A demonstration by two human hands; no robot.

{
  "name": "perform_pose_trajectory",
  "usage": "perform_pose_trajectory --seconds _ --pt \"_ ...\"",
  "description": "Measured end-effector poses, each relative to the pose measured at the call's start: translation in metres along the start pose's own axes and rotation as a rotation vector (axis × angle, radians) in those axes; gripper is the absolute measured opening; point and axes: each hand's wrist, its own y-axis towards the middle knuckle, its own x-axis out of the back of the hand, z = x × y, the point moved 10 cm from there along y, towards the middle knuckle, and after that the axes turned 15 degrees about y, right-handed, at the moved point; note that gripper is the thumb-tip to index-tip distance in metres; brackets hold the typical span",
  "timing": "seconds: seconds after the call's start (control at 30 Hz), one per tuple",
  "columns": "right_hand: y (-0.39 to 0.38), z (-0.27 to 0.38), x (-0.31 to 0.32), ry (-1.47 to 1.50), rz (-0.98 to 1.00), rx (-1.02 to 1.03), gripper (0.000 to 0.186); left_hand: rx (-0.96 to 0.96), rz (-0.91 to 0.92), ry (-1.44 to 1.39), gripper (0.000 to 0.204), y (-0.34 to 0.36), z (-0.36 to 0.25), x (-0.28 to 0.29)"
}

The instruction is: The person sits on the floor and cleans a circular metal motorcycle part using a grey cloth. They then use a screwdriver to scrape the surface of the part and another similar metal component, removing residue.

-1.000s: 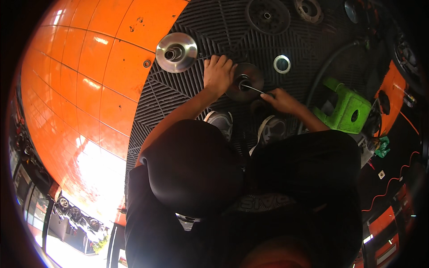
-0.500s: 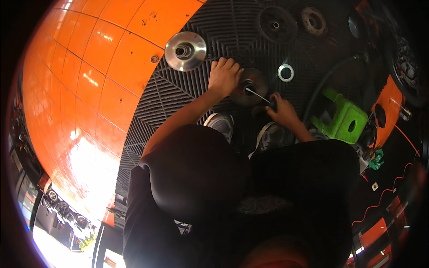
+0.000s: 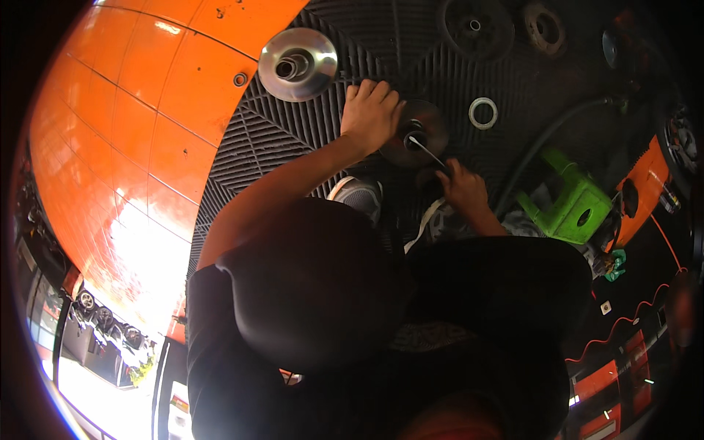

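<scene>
The right grip [image 3: 464, 191] was closed on the near end of a slim tool [image 3: 430, 155], whose pale shaft slanted forward and left to the hub [image 3: 413, 132] of a dark disc [image 3: 429, 123]; contact at the tip could not be made out. The left grip [image 3: 371, 114] lay over the disc's left edge; whether it clasped the rim or merely pressed could not be told. The disc lay on the ribbed mat [image 3: 352, 45], ahead of the shoes [image 3: 357, 198]. Sound handling, as judged, called for firm left-hand pressure to stop the disc turning, force brought on gradually along the shaft, and knuckles kept off its line should the tip slip.

Counted outward: one tool; one dark disc; two shoes; one pale ring [image 3: 471, 114] to the right; one shiny disc [image 3: 312, 73] to the left; one large disc [image 3: 495, 33], one brown ring [image 3: 532, 34] and one bluish disc [image 3: 610, 50], dimly seen, farther off; one small ring [image 3: 235, 80] on the orange tiles [image 3: 147, 73]; one green stool [image 3: 576, 205] at right.
</scene>
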Motion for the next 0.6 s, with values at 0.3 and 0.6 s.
perform_pose_trajectory --seconds 0.3,0.6 --pt "-0.001 0.009 0.000 0.095 -0.049 -0.002 0.026 -0.027 0.028 0.008 0.014 0.001 0.000 -0.002" --pt "0.009 0.006 0.000 0.343 0.043 -0.117 0.040 0.014 0.064 -0.059 0.012 -0.001 0.005 -0.006"
